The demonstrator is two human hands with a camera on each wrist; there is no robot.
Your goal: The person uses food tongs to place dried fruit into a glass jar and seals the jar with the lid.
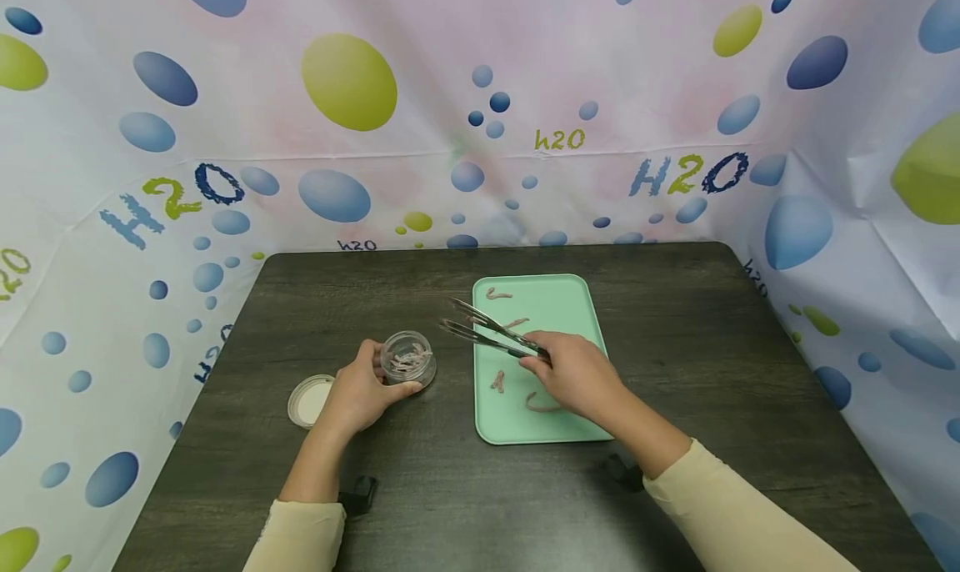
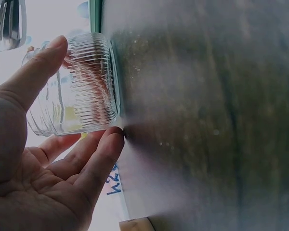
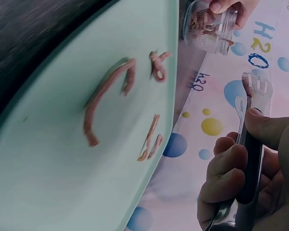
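Observation:
My left hand holds a clear glass jar between thumb and fingers, left of the tray. Inside the open jar lie several pinkish, worm-like strips; the left wrist view shows the ribbed glass wall. In my right hand is a pair of metal tongs with dark handles, gripped over the tray, tips apart and pointing left toward the jar. The light green tray carries several similar strips, curled and spread apart. Whether anything sits between the tong tips cannot be made out.
A round whitish lid lies on the dark wooden table, beside my left wrist. Black wrist devices sit near both sleeves. A bubble-patterned curtain hangs behind and along the sides of the table.

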